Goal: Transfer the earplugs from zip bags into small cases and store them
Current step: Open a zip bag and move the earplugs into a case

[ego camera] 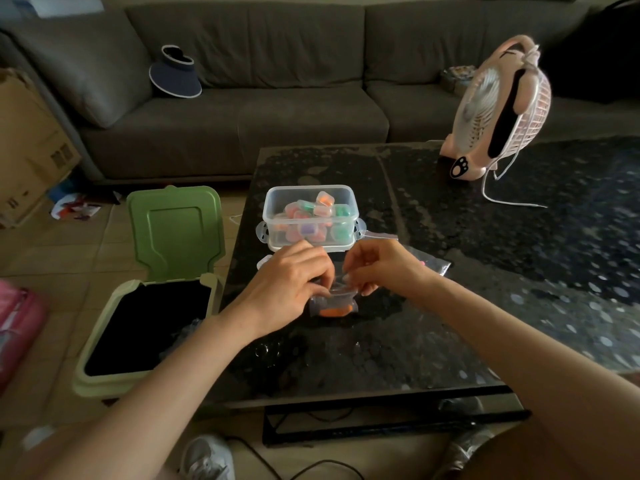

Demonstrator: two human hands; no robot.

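While left hand [289, 284] and right hand [375, 266] both pinch the zip bag [333, 303] top at frame centre, orange earplugs [334, 311] sit inside (seal state unclear); a sudden tug could scatter them across the dark table [485, 271].

Single head-worn wide view, looking forward and down, close over dark table [450, 271], sofa [242, 81] beyond

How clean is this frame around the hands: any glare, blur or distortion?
Head view: dim, flat light; pale glare patches on the glossy table; wide-angle distortion bows the sofa; the zip bag pinched by the left hand and right hand looks soft, its orange earplugs a smear.
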